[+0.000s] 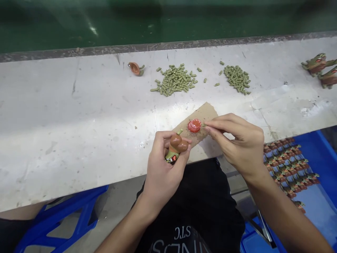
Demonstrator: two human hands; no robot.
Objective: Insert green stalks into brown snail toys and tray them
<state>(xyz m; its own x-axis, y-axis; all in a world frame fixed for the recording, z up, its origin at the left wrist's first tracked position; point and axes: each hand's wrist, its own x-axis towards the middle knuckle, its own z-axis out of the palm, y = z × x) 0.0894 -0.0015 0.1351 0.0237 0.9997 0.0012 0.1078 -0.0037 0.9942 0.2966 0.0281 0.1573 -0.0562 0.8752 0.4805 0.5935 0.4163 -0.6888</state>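
Observation:
My left hand (168,161) is closed around a small green and brown figurine (176,144), with a short green peg sticking up from it. Between thumb and fingertips, my right hand (237,140) pinches a small green peg (203,125). Its tip is right beside a small red cap-like dish (194,125) with a wet, shiny look. That dish rests on a piece of brown cardboard (206,111) on the white table. Whether the peg touches the dish I cannot tell.
Two piles of green pegs, a larger pile (176,80) and a smaller pile (237,79), lie beyond my hands. A brown and green part (135,68) is at left; figurines (316,64) stand far right. A blue crate (322,158) holds rows of figurines. A blue stool (79,211) stands lower left.

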